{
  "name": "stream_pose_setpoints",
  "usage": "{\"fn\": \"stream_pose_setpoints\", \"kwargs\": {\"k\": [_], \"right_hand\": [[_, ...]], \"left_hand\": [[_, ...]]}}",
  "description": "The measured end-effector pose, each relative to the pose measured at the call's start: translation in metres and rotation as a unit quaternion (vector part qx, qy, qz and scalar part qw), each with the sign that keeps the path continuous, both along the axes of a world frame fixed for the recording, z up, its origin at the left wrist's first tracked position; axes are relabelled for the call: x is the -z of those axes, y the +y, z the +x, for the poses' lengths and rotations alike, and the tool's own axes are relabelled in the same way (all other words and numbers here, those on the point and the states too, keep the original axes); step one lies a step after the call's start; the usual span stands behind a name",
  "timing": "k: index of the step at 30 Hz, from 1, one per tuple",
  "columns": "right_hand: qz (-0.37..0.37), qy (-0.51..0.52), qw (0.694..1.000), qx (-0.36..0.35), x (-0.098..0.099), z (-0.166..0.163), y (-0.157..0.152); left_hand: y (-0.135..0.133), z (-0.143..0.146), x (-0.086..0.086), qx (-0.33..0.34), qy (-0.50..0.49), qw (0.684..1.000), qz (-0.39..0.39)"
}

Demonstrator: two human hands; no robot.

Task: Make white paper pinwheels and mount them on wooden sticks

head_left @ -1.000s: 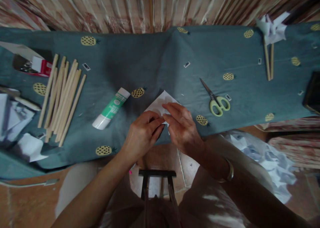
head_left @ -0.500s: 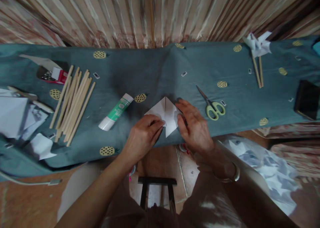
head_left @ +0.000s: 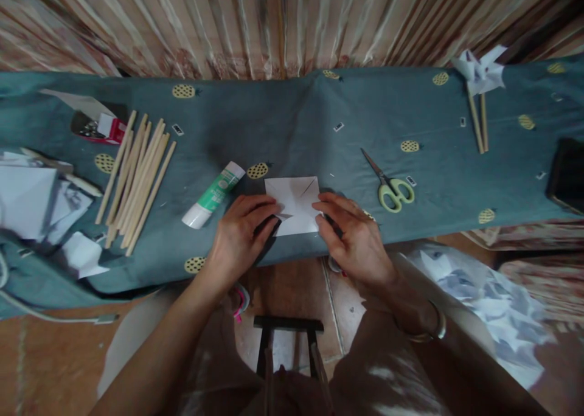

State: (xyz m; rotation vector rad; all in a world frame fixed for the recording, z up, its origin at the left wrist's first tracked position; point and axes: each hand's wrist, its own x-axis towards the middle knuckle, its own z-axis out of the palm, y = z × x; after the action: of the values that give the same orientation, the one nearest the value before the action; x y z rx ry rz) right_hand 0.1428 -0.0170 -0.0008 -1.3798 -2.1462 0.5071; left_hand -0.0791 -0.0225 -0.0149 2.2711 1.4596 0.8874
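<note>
White paper square (head_left: 294, 204) lies flat at the near edge of the bench (head_left: 283, 118), sides parallel to it (no long axis shows; creases run corner to corner). Left hand (head_left: 237, 236) and right hand (head_left: 358, 239) press unclenched fingers on its left and right edges, gripping nothing.

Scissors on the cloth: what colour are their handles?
Pale yellow-green on the scissors, with dark metal blades; the head view, the only one, shows it clearly.
</note>
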Motion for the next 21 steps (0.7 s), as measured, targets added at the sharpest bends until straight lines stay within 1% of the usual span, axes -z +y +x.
{"fn": "stream_pose_setpoints", "kwargs": {"k": [4, 6, 8, 9, 12, 14, 18, 21], "right_hand": [[0.021, -0.006, 1.0, -0.008, 0.003, 0.0, -0.001], [0.018, -0.005, 1.0, -0.009, 0.004, 0.001, -0.002], [0.015, -0.003, 1.0, -0.01, 0.005, 0.001, -0.003], [0.014, -0.002, 1.0, -0.01, 0.004, 0.001, -0.004], [0.006, 0.012, 1.0, -0.009, 0.002, 0.0, -0.005], [-0.006, 0.027, 1.0, -0.01, 0.001, -0.001, -0.006], [-0.041, 0.056, 0.998, -0.011, 0.0, 0.0, -0.005], [-0.058, 0.067, 0.996, -0.004, -0.001, 0.003, -0.004]], "left_hand": [[0.003, 0.0, 0.001, -0.013, -0.027, 0.999, -0.04], [0.001, 0.002, -0.001, -0.036, -0.027, 0.999, -0.031], [-0.003, 0.006, -0.004, -0.044, -0.011, 0.999, -0.001], [-0.005, 0.009, -0.005, -0.034, 0.001, 0.999, 0.017], [-0.012, 0.019, -0.005, 0.037, 0.041, 0.996, 0.067], [-0.014, 0.023, -0.003, 0.069, 0.059, 0.993, 0.076], [-0.014, 0.027, 0.0, 0.072, 0.074, 0.993, 0.055], [-0.012, 0.029, 0.001, 0.07, 0.091, 0.992, 0.056]]}}
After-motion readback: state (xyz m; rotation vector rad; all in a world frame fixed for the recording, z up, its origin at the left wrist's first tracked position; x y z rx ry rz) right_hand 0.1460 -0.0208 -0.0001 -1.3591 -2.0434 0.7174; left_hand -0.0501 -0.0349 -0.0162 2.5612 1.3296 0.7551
